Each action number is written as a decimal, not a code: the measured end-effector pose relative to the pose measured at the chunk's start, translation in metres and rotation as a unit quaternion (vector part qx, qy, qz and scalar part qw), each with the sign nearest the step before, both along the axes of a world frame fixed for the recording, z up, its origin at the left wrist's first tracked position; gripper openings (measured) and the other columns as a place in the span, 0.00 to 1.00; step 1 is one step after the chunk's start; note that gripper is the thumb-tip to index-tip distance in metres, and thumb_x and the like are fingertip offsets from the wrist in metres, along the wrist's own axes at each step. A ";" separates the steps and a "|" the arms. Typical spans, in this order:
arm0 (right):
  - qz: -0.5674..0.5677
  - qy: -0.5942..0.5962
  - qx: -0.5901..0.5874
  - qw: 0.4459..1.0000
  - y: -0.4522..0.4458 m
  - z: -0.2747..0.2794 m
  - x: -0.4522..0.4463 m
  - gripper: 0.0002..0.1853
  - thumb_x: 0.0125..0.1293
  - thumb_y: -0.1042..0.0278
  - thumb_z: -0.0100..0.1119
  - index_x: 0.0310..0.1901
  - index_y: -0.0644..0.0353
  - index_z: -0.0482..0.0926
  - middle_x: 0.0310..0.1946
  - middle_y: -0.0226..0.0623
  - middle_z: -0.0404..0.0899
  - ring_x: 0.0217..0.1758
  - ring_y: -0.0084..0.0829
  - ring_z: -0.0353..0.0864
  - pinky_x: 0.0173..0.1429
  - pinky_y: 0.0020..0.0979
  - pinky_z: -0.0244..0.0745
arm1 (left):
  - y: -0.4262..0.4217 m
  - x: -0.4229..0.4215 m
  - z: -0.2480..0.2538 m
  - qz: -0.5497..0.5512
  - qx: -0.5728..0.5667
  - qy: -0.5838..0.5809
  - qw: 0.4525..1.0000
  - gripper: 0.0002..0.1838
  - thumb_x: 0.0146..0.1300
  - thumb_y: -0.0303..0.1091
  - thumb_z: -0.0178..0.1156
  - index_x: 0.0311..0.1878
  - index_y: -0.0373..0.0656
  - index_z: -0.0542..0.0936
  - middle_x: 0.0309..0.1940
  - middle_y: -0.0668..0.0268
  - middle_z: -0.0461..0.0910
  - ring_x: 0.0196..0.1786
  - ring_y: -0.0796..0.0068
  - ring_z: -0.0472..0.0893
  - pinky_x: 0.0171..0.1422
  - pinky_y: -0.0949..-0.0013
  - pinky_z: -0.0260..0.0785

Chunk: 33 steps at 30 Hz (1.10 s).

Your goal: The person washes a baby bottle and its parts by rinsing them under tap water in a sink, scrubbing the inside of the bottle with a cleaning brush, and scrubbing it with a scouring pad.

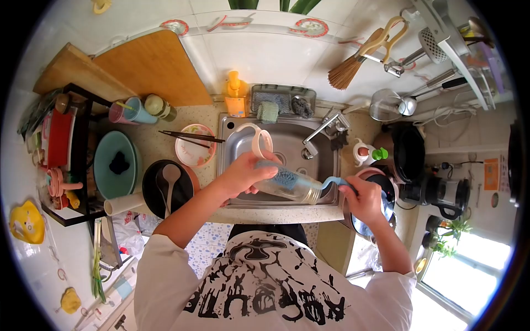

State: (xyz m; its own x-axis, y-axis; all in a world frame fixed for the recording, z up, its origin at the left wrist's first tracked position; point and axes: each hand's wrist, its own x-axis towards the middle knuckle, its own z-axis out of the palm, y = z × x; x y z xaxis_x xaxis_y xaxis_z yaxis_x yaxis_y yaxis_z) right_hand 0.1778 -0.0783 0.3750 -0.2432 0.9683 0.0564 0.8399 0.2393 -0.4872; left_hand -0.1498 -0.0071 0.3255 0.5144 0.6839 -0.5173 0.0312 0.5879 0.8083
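I see a person at a table [265,214] with a sink [326,165] set into it. Over the sink's near half, the left hand [245,174] is wrapped around one clear bottle [306,193], tilted, its mouth toward the right hand [361,197]. That hand is closed on the handle of one blue brush [331,181], its bristles inside the bottle. One peach loop [267,142] rises beyond the left hand; I cannot tell whether it joins the bottle.

One tap [317,135] juts over the sink from its far right corner. Along the far edge stand one orange soap bottle [236,105] and one rack [284,91], with one green sponge [268,112] and one dark scourer [301,106].

Left of the sink is one bowl [182,157]; dark chopsticks [187,136], too bunched to count, lie across it toward the sink's rim. Nearer the front edge sits one black pan [150,185], and farther left one teal basin [113,187]. Two boards [149,66] lean at the far left corner.
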 end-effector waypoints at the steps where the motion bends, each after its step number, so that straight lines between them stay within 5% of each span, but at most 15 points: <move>1: 0.012 -0.059 0.062 0.996 0.001 -0.008 -0.001 0.09 0.62 0.61 0.70 0.33 0.57 0.83 0.19 0.39 0.78 0.20 0.43 0.79 0.25 0.39 0.71 | 0.000 0.001 0.002 -0.006 -0.001 -0.008 1.000 0.15 0.65 0.40 0.64 0.52 0.45 0.81 0.33 0.75 0.78 0.23 0.90 0.71 0.20 0.83 0.63; 5: 0.123 -0.095 -0.040 0.987 -0.017 -0.016 -0.007 0.11 0.63 0.58 0.68 0.30 0.55 0.80 0.17 0.36 0.76 0.19 0.43 0.77 0.23 0.41 0.70 | 0.010 -0.004 -0.010 0.011 0.007 -0.014 1.000 0.16 0.65 0.41 0.65 0.52 0.45 0.81 0.33 0.75 0.78 0.23 0.90 0.70 0.20 0.82 0.63; 9: 0.146 0.056 -0.003 0.988 -0.010 0.015 -0.006 0.07 0.63 0.62 0.69 0.34 0.55 0.84 0.18 0.38 0.77 0.19 0.44 0.77 0.25 0.40 0.70 | 0.009 -0.004 -0.019 0.027 -0.007 -0.006 1.000 0.18 0.65 0.44 0.68 0.53 0.46 0.80 0.34 0.74 0.79 0.24 0.89 0.68 0.21 0.80 0.61; 13: -0.046 0.053 -0.074 0.995 -0.003 0.014 -0.004 0.05 0.63 0.65 0.69 0.35 0.55 0.85 0.18 0.39 0.78 0.19 0.45 0.78 0.24 0.37 0.70 | 0.001 0.001 -0.008 -0.002 0.003 0.005 1.000 0.18 0.64 0.44 0.68 0.52 0.45 0.81 0.36 0.73 0.81 0.24 0.89 0.68 0.21 0.80 0.61; 18: 0.063 -0.108 -0.036 0.992 -0.022 -0.018 -0.008 0.19 0.64 0.53 0.68 0.25 0.57 0.75 0.14 0.37 0.73 0.19 0.44 0.76 0.24 0.41 0.68 | 0.010 0.000 0.001 -0.016 0.027 0.007 0.999 0.16 0.66 0.42 0.64 0.52 0.45 0.81 0.32 0.76 0.75 0.26 0.90 0.71 0.21 0.82 0.63; 22: 0.128 0.104 -0.212 0.963 -0.019 0.004 0.008 0.14 0.62 0.56 0.71 0.30 0.58 0.82 0.16 0.38 0.74 0.17 0.41 0.75 0.23 0.37 0.66 | 0.014 0.000 -0.008 0.009 0.017 -0.009 1.000 0.17 0.66 0.46 0.65 0.50 0.44 0.81 0.32 0.75 0.76 0.22 0.89 0.69 0.18 0.80 0.60; 33: 0.074 0.163 -0.139 0.974 0.000 0.009 0.043 0.16 0.66 0.59 0.69 0.34 0.68 0.83 0.17 0.37 0.73 0.18 0.28 0.68 0.25 0.29 0.63 | 0.029 -0.003 -0.022 0.024 -0.083 -0.089 0.992 0.18 0.67 0.49 0.62 0.49 0.45 0.77 0.31 0.72 0.73 0.16 0.84 0.63 0.15 0.78 0.52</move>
